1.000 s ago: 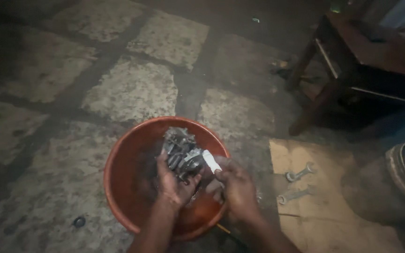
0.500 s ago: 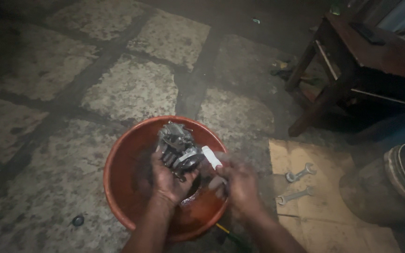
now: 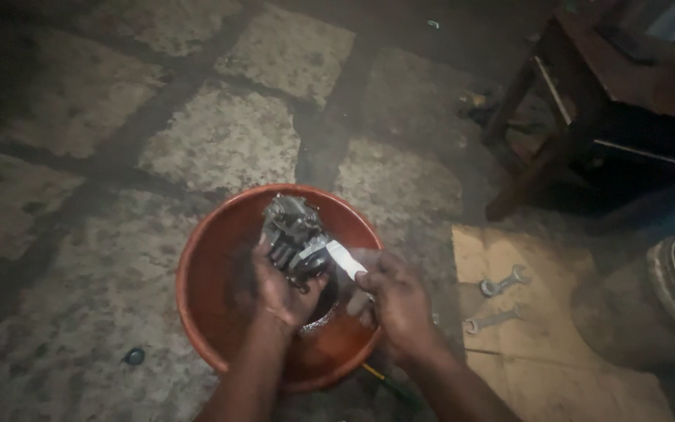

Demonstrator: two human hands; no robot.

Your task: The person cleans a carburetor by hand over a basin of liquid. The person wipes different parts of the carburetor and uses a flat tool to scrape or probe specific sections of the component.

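Grimy metal part [image 3: 297, 234] gripped in left hand [image 3: 281, 283] above basin [image 3: 205, 305].

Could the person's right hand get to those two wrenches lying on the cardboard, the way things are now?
Probably not at once: the right hand is busy holding a white brush against the metal engine part over the orange basin. The wrenches lie uncovered on the cardboard to its right, with nothing between.

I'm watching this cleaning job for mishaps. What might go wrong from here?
The left hand holds the wet metal engine part above the red basin; it may slip and splash. The white brush in the right hand may flick liquid. The spanners lie close by underfoot.
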